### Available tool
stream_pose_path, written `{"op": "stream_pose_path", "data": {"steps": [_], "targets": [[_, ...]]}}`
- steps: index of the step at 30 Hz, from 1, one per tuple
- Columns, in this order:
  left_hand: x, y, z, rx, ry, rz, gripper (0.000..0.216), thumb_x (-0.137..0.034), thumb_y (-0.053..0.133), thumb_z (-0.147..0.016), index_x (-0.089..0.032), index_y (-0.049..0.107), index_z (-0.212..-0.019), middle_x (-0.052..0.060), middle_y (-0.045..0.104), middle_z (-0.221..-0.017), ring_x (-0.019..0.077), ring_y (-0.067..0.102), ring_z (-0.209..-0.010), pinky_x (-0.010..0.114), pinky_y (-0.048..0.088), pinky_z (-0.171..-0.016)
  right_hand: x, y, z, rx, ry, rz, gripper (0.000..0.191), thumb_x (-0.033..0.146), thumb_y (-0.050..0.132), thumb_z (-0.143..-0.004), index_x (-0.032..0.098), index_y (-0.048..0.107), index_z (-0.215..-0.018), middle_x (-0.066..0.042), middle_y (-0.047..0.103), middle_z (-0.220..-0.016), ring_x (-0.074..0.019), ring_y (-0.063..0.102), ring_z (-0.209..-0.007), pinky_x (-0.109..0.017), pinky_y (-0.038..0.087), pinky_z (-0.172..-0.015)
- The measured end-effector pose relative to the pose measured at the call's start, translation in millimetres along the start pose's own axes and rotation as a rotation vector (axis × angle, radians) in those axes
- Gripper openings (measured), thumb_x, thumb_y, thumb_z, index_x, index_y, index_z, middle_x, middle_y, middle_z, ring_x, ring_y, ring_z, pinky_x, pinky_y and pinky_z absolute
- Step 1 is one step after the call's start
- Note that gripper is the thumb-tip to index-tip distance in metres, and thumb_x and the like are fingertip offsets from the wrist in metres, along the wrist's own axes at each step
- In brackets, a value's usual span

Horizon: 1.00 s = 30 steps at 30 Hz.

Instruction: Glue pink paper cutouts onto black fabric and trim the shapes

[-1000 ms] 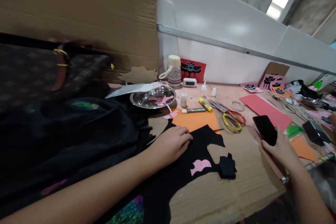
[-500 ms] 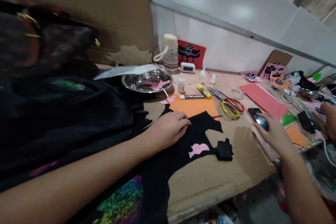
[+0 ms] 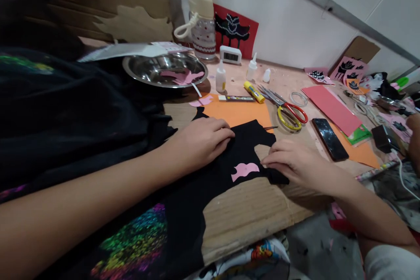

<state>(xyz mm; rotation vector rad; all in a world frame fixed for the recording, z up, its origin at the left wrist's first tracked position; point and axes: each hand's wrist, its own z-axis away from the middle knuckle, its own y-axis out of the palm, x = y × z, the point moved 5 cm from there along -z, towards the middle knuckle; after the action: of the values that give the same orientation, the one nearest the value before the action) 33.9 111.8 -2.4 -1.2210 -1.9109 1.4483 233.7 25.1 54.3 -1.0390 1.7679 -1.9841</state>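
"From the head view, where's the pink cutout (image 3: pixel 244 171)?"

"On the black cloth (image 3: pixel 223 170), between my hands."

"And those?"

"My left hand (image 3: pixel 203 142) rests beyond the cutout, leftward, loosely flat, unclenched, probably steadying the cloth. My right hand (image 3: pixel 297 164) is just right of the cutout, fingertips bunched; I can't tell whether they pinch anything. The phone (image 3: pixel 330 139) lies farther right, perhaps to keep off the cloth."

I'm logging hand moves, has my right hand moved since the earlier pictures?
Yes, your right hand moved left against the scissors, from phone to black cloth.
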Motion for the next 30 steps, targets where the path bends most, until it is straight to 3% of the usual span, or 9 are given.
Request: {"op": "stream_pose_path", "data": {"steps": [5, 8, 12, 17, 19, 21, 24, 27, 30], "targets": [[-26.9, -24.1, 14.2, -0.051, 0.073, 0.059, 0.039, -0.030, 0.041, -0.106, -0.023, 0.079, -0.107, 0.008, 0.077, -0.102, 0.0244, 0.071, -0.089, 0.039, 0.056, -0.079, 3.2, 2.2, -21.5, 0.072, -0.098, 0.016, 0.026, 0.018, 0.054, -0.107, 0.016, 0.079, -0.114, -0.008, 0.071, -0.093, -0.0210, 0.065, -0.088, -0.031, 0.052, -0.080], [-50.6, -24.8, 27.8, -0.030, 0.189, 0.091, 0.034, -0.025, 0.046, -0.105, -0.022, 0.080, -0.101, 0.007, 0.079, -0.098, 0.0224, 0.071, -0.082, 0.036, 0.058, -0.074, 1.3, 6.9, -30.7, 0.098, -0.172, 0.011, 0.030, 0.021, 0.050, -0.110, 0.016, 0.078, -0.118, -0.008, 0.071, -0.091, -0.0212, 0.063, -0.085, -0.032, 0.050, -0.076], [-60.0, -17.9, 44.2, -0.025, 0.202, 0.053, 0.026, -0.024, 0.055, -0.102, -0.015, 0.077, -0.113, 0.012, 0.081, -0.108, 0.0267, 0.075, -0.098, 0.039, 0.062, -0.089, -5.1, 21.2, -34.3, 0.038, -0.241, -0.046, 0.035, 0.024, 0.046, -0.112, 0.010, 0.073, -0.128, -0.009, 0.070, -0.086, -0.0216, 0.060, -0.081, -0.032, 0.049, -0.072], [-42.9, -10.6, 50.7, 0.089, 0.202, 0.043, 0.061, -0.050, 0.056, -0.104, -0.004, 0.061, -0.143, 0.024, 0.065, -0.146, 0.0394, 0.064, -0.134, 0.055, 0.051, -0.114, -21.6, 36.8, -29.4, -0.055, -0.161, 0.073, 0.040, 0.026, 0.044, -0.112, 0.006, 0.068, -0.136, -0.009, 0.067, -0.078, -0.0229, 0.056, -0.075, -0.035, 0.048, -0.069], [-35.1, -7.6, 51.0, 0.139, 0.198, 0.092, 0.070, -0.056, 0.053, -0.104, -0.003, 0.053, -0.150, 0.024, 0.056, -0.156, 0.0386, 0.054, -0.145, 0.055, 0.042, -0.122, -25.9, 37.8, -28.1, -0.073, -0.139, 0.113, 0.040, 0.024, 0.043, -0.112, 0.005, 0.068, -0.136, -0.008, 0.065, -0.076, -0.0229, 0.054, -0.071, -0.035, 0.048, -0.066], [-29.8, -4.9, 51.4, 0.176, 0.190, 0.143, 0.072, -0.058, 0.050, -0.105, -0.004, 0.049, -0.154, 0.022, 0.050, -0.161, 0.0356, 0.047, -0.151, 0.052, 0.035, -0.128, -29.4, 35.0, -28.6, -0.115, -0.115, 0.107, 0.038, 0.022, 0.044, -0.111, 0.007, 0.070, -0.133, -0.009, 0.066, -0.081, -0.0229, 0.056, -0.073, -0.035, 0.049, -0.067], [-26.6, -2.8, 51.7, 0.209, 0.171, 0.181, 0.073, -0.058, 0.049, -0.105, -0.006, 0.047, -0.155, 0.020, 0.046, -0.164, 0.0344, 0.041, -0.154, 0.052, 0.029, -0.131, -35.3, 27.7, -32.3, -0.222, -0.067, 0.093, 0.035, 0.021, 0.048, -0.109, 0.007, 0.069, -0.132, -0.017, 0.069, -0.104, -0.0264, 0.063, -0.092, -0.040, 0.055, -0.080], [-26.9, -3.8, 49.9, 0.240, 0.150, 0.205, 0.073, -0.058, 0.054, -0.103, -0.008, 0.048, -0.156, 0.020, 0.045, -0.164, 0.0358, 0.039, -0.155, 0.055, 0.029, -0.130, -46.8, 24.5, -36.6, -0.308, 0.048, 0.168, 0.040, 0.025, 0.052, -0.107, 0.005, 0.061, -0.141, -0.022, 0.066, -0.122, -0.0326, 0.062, -0.110, -0.051, 0.055, -0.095], [-29.1, -6.8, 45.8, 0.288, 0.147, 0.223, 0.073, -0.058, 0.056, -0.102, -0.008, 0.049, -0.155, 0.021, 0.046, -0.162, 0.0379, 0.040, -0.154, 0.058, 0.034, -0.128, -62.2, 28.6, -39.7, -0.337, 0.195, 0.228, 0.037, 0.029, 0.059, -0.103, 0.010, 0.064, -0.135, -0.022, 0.065, -0.121, -0.0365, 0.062, -0.110, -0.057, 0.054, -0.095]]}}
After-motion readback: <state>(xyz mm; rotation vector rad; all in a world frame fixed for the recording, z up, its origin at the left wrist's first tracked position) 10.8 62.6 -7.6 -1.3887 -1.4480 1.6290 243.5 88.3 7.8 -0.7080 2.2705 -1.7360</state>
